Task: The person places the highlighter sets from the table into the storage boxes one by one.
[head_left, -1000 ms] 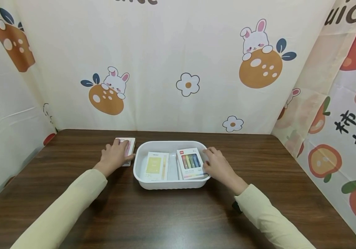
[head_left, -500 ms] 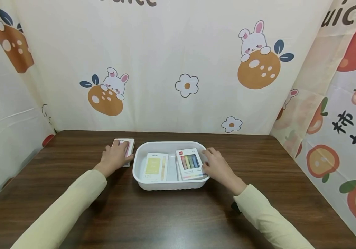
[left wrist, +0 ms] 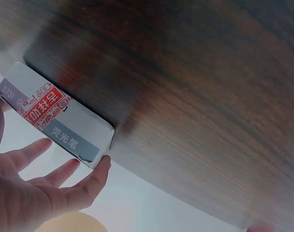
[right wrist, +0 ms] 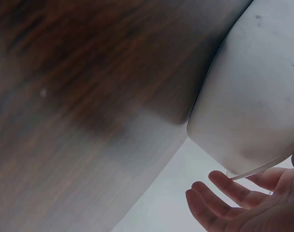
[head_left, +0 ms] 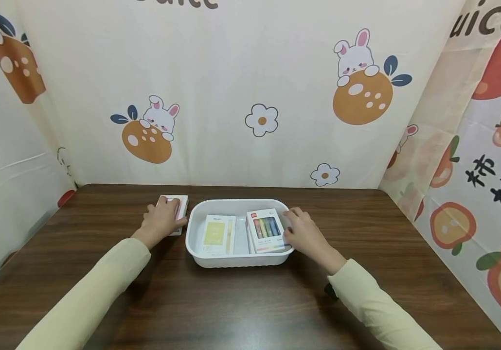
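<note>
At the back left of the table in the head view, my left hand [head_left: 160, 221] holds a small white cardboard box [head_left: 181, 208]. The left wrist view shows the fingers along one side of this highlighter box [left wrist: 57, 113], which has a red label and grey bands. My right hand [head_left: 309, 236] grips the right rim of a white plastic basket [head_left: 243, 261], its fingertips [right wrist: 219, 179] at the rim's outer side. Inside the basket lie a yellow-and-white box [head_left: 220, 235] on the left and a white box with a window of coloured sticks [head_left: 268, 231] on the right.
The dark wooden table [head_left: 241, 301] carries the basket near its back edge. Behind it hangs a pale curtain [head_left: 215, 73] printed with rabbits and fruit, and similar printed cloth [head_left: 478, 146] covers the right side.
Both hands keep their places on the highlighter box and the basket rim. Only the head view has shifted very slightly.
</note>
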The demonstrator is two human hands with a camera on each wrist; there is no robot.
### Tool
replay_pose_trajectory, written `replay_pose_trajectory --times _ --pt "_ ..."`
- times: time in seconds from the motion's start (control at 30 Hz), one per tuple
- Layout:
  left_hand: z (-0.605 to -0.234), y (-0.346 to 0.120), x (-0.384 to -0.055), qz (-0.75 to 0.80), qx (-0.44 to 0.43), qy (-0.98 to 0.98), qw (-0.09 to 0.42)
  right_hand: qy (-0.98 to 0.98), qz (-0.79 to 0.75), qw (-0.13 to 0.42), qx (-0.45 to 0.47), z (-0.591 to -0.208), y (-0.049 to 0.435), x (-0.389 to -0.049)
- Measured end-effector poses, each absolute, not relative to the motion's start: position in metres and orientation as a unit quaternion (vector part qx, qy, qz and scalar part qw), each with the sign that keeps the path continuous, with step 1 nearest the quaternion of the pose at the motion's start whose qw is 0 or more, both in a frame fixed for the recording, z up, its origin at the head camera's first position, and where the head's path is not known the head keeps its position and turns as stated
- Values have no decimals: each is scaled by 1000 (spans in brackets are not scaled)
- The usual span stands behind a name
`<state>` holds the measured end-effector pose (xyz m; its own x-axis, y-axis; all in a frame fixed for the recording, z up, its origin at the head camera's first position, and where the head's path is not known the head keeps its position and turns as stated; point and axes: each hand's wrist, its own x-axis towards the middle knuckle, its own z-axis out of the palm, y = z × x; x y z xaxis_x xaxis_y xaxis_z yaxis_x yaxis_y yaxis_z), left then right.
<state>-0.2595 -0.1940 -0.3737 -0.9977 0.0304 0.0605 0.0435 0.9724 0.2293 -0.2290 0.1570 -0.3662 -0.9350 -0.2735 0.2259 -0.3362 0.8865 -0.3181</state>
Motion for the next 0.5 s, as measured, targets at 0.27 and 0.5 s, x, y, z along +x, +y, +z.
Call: replay_pose_trajectory --times 0.27,0.5 --pt "-375 -193 -259 -118 -17 -992 27 -967 179 84 158 -366 156 -229" --pt "-374 -195 -260 -119 -22 -992 31 -968 182 81 154 -365 156 -228"
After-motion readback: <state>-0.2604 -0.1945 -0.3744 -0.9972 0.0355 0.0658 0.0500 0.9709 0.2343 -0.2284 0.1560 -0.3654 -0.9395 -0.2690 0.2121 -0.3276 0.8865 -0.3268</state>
